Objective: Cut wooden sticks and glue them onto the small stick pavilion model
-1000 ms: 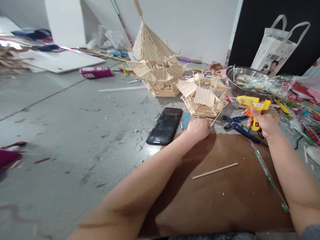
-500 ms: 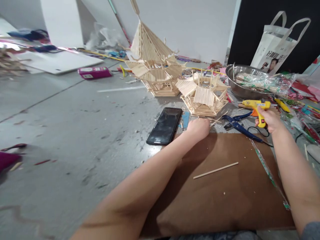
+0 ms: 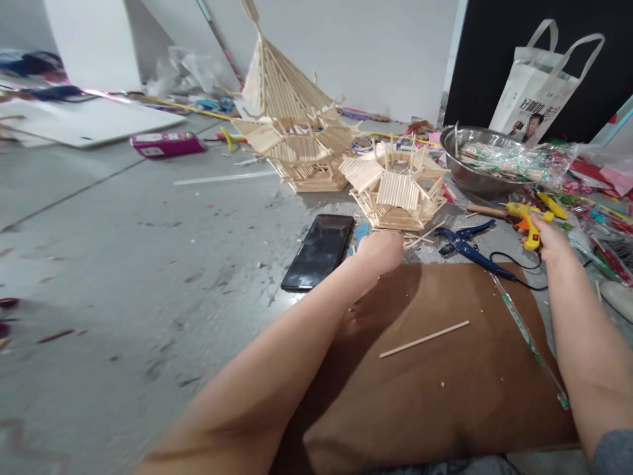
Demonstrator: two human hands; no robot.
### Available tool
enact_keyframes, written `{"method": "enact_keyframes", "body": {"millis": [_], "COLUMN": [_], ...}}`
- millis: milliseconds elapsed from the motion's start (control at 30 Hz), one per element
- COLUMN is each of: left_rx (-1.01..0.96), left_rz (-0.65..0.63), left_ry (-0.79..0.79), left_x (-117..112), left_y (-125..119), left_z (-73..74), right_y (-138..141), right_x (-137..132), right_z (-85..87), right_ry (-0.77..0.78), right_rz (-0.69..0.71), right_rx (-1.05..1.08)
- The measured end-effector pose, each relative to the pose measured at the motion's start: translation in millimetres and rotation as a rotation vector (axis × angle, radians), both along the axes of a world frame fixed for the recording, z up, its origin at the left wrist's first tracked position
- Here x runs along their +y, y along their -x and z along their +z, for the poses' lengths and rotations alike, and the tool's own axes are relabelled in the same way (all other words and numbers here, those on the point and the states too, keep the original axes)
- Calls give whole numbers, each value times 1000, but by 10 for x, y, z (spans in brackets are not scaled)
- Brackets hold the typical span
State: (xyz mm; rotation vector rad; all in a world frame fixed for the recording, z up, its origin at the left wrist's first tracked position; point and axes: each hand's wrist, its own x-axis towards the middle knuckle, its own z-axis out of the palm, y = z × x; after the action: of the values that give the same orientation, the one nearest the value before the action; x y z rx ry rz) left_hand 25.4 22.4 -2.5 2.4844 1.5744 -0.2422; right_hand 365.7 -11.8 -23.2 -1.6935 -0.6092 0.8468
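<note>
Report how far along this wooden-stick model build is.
Done: the tall stick pagoda with pointed roof looks finished. In hand: the smaller stick-built section has bare uprights on top, no roof; the left hand is at its base, the right hand on the yellow glue gun. Left: a loose wooden stick on the brown board and more in the steel bowl.

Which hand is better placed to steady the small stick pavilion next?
Left, probably. The left hand sits right at the base of the small stick pavilion, while the right hand is off to the side touching the yellow glue gun, beyond the blue cutters.
</note>
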Motion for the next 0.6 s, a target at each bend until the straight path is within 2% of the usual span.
{"method": "enact_keyframes", "body": {"millis": [100, 267, 500, 600], "left_rx": [-6, 3, 20, 14], "left_rz": [13, 22, 19, 10], "left_ry": [2, -36, -28, -38], "left_x": [4, 3, -2, 3], "left_y": [15, 8, 5, 10], "left_z": [33, 8, -6, -12], "right_y": [1, -1, -152, -199], "right_x": [7, 26, 13, 1], "right_z": [-19, -67, -84, -98], "right_ry": [4, 24, -4, 17], "right_rz": [45, 90, -30, -84], "right_rx": [18, -27, 55, -9]}}
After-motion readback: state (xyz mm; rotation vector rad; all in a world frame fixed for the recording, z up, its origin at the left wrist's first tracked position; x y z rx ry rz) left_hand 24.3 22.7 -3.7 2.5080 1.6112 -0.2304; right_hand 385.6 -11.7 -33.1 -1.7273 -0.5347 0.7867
